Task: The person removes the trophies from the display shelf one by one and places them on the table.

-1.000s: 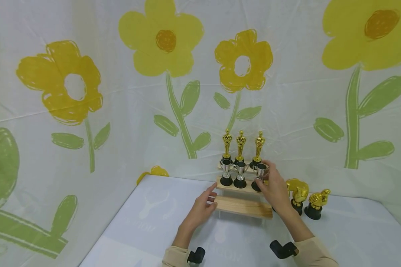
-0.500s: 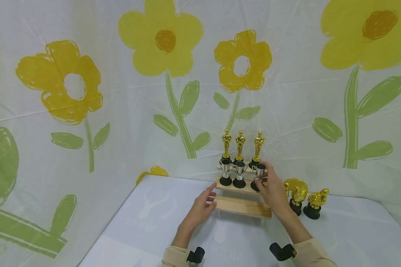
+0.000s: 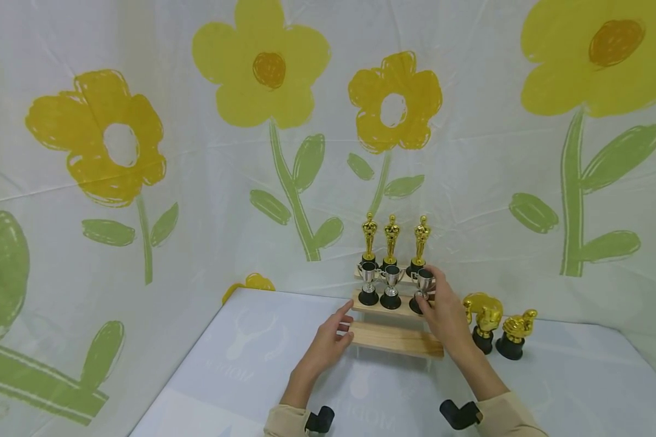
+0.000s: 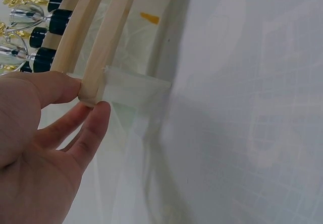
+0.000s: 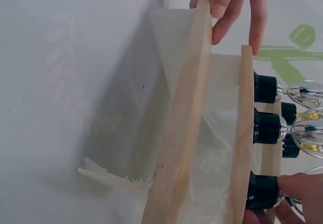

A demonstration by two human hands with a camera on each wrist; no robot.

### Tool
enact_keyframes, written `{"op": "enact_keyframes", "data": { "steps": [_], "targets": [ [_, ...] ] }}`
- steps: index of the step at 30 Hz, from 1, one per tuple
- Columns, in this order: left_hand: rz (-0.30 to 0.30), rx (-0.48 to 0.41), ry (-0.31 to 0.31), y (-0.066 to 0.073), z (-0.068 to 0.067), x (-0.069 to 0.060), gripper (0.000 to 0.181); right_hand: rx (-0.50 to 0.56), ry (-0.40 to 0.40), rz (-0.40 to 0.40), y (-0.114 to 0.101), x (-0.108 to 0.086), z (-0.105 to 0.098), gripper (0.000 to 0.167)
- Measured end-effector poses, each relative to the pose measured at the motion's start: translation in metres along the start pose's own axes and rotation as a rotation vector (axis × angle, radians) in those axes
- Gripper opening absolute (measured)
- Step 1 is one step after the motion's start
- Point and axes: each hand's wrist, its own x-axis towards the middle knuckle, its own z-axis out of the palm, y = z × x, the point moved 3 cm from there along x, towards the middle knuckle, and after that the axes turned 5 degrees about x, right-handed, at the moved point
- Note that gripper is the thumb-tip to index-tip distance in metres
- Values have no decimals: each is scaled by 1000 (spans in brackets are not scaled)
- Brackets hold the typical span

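A three-tier wooden display stand (image 3: 399, 341) stands on the table in the head view. My left hand (image 3: 328, 341) pinches the left end of its lowest board (image 4: 103, 52), thumb on one face and fingers on the other. Three silver trophy cups with black bases are lined up on the middle board. My right hand (image 3: 449, 318) pinches the rightmost silver trophy cup (image 3: 424, 279) low down, near its black base (image 5: 261, 191). A wider gap separates it from the middle trophy cup (image 3: 391, 279) than that one from the left trophy cup (image 3: 368, 278).
Three gold figurine trophies (image 3: 392, 233) stand on the top board. Right of the stand, gold trophies (image 3: 488, 318) on black bases are on the white table (image 3: 218, 364), one (image 3: 516, 331) standing apart. A flower-print cloth (image 3: 470, 158) hangs behind.
Hardly anything differs. The head view has shifted slightly, while both hands keep their holds on the stand and the rightmost trophy cup.
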Motion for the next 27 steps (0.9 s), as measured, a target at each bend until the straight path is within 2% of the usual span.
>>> {"op": "enact_keyframes", "data": {
  "steps": [13,27],
  "targets": [
    [12,-6,-9,1,0,0,67,-13,25,-2,1,-2,0,71],
    [13,-12,-8,-1,-1,-1,67,-16,-1,16,2,-4,1,74]
  ]
}}
